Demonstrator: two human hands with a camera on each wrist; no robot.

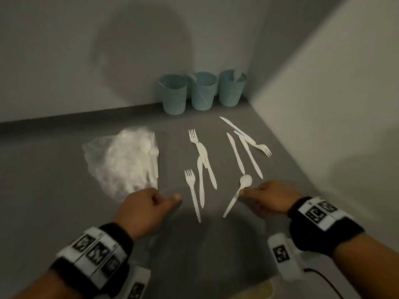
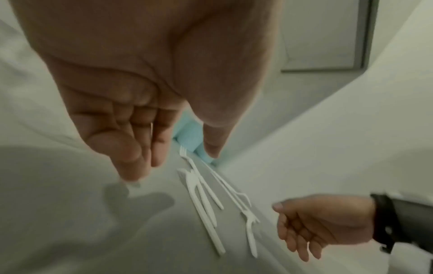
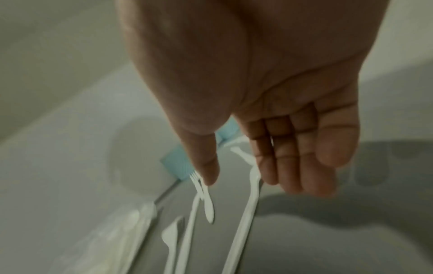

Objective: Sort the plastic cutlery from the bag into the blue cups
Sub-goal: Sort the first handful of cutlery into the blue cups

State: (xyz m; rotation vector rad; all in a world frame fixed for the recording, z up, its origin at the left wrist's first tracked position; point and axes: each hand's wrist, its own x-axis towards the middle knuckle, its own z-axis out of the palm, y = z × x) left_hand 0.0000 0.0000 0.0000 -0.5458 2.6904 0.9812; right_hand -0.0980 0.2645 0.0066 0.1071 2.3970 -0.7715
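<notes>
Three blue perforated cups (image 1: 204,91) stand in the back corner, and a white spoon tip (image 1: 237,75) sticks out of the right one. A clear bag (image 1: 123,160) with more white cutlery lies at the left. Forks (image 1: 190,180) and knives (image 1: 236,156) lie loose on the grey surface. A white spoon (image 1: 245,181) lies beside my right hand (image 1: 254,194), whose thumb tip is at its handle. In the right wrist view the right hand (image 3: 248,182) hangs relaxed over the spoon (image 3: 246,213). My left hand (image 1: 159,199) hovers near the bag's corner, fingers (image 2: 133,166) loose and holding nothing.
A white wall (image 1: 323,104) rises close on the right and meets the back wall (image 1: 86,61) behind the cups. The grey surface (image 1: 64,201) runs out to the left of the bag. A black cable (image 1: 323,279) trails from my right wrist.
</notes>
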